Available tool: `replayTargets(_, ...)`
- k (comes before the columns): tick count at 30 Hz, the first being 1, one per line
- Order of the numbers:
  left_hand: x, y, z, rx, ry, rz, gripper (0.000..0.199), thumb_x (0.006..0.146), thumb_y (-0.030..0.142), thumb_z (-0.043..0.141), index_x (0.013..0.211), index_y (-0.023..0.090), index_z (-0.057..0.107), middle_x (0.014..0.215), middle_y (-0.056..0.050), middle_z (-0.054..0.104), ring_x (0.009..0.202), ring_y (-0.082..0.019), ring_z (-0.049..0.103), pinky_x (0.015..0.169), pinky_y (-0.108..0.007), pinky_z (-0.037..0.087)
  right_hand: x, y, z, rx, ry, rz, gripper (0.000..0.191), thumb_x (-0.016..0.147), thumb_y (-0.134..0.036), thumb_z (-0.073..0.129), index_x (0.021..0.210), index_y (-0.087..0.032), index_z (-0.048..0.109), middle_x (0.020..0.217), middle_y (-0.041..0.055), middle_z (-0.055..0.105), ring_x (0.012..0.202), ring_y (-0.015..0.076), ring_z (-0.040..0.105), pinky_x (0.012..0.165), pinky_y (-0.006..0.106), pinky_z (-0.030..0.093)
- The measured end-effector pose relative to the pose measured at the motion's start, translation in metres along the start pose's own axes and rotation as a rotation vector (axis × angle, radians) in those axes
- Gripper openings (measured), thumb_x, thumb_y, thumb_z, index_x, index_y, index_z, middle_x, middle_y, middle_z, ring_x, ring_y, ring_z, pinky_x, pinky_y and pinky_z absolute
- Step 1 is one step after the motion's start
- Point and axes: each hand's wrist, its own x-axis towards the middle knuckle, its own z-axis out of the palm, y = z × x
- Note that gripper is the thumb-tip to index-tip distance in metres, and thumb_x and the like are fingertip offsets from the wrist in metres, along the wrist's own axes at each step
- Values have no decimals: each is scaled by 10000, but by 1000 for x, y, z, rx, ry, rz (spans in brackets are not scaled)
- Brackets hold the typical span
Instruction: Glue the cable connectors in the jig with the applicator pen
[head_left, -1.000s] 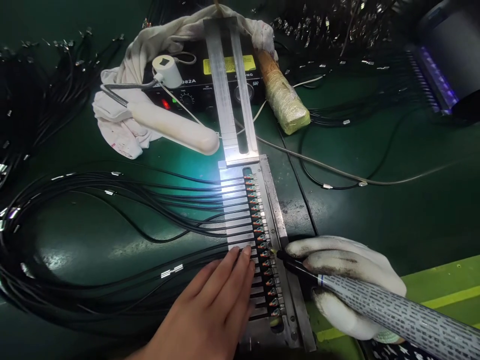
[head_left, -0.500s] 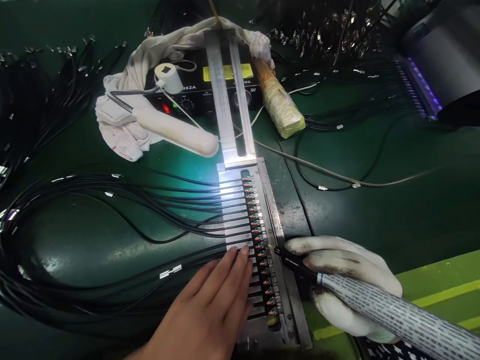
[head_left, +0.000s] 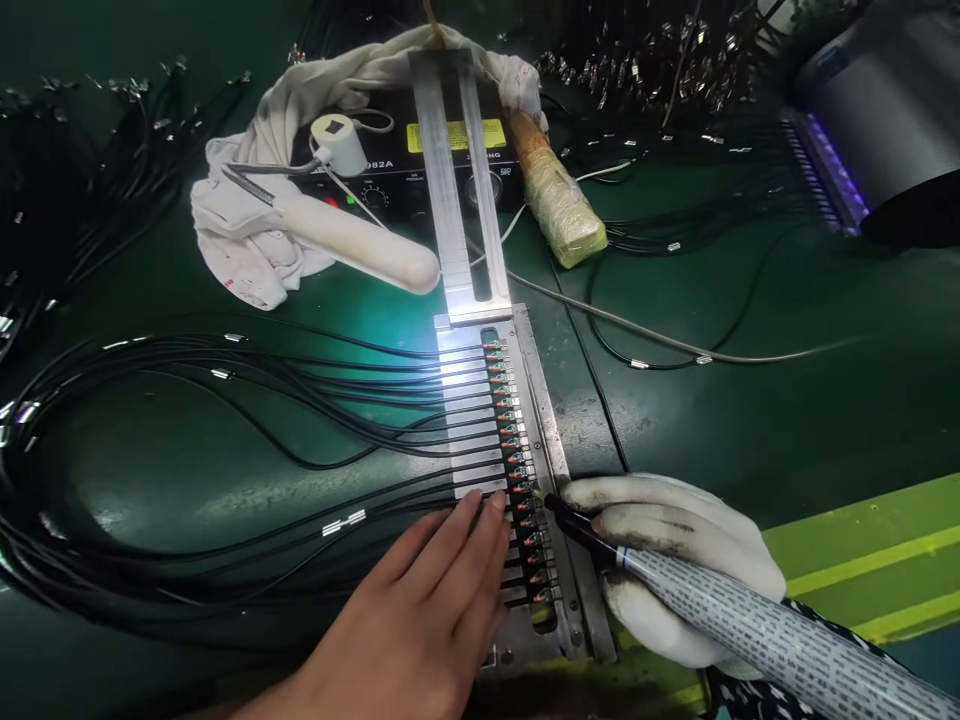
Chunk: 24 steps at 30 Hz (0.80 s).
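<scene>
A metal fixture holds a row of black cables, with small connector ends along its right side. My bare left hand lies over the fixture's lower left part and the cables there, fingers stretched out and close together. My right hand, in a white glove with dark smudges, is closed round a pen-shaped tool with a patterned grey-white barrel and black tapered nose. The tool's thin yellowish tip is at the connector ends near my left fingertips; whether it touches is too small to tell.
Behind the fixture stands a black control box with dials and a yellow label. A white lamp lights the fixture; a white cloth and a wrapped handle lie nearby. Cable bundles and a dark machine flank the bench.
The whole view has shifted slightly, and the fixture sits a little higher. The tool's tip is slightly lower along the connector row. My left hand stays on the fixture.
</scene>
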Motion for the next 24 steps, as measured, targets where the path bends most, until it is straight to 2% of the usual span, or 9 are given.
replayTargets(5, 1, 0, -1, -24, 0, -17, 346, 973, 287, 497, 1236, 97, 617, 1352, -113, 598, 1268, -273, 523, 1010, -372, 397, 1, 2, -1, 23, -18, 0, 239, 767, -206, 667, 1000, -156, 642, 1030, 112, 732, 927, 236, 720, 780, 338, 627)
replayTargets(16, 1, 0, -1, -52, -9, -9, 353, 975, 281, 501, 1251, 88, 605, 1367, -116, 584, 1284, -276, 510, 1026, -373, 369, 2, -3, -3, -8, 6, -3, 159, 760, -165, 639, 918, -156, 642, 960, 106, 748, 882, 216, 732, 773, 306, 621)
replayTargets(24, 0, -4, 2, -68, -8, 13, 361, 981, 282, 481, 1259, 82, 594, 1375, -130, 573, 1298, -292, 500, 1011, -388, 392, 6, -4, -2, -16, 26, 9, 127, 783, -209, 622, 901, -166, 644, 933, 94, 756, 857, 212, 738, 745, 303, 628)
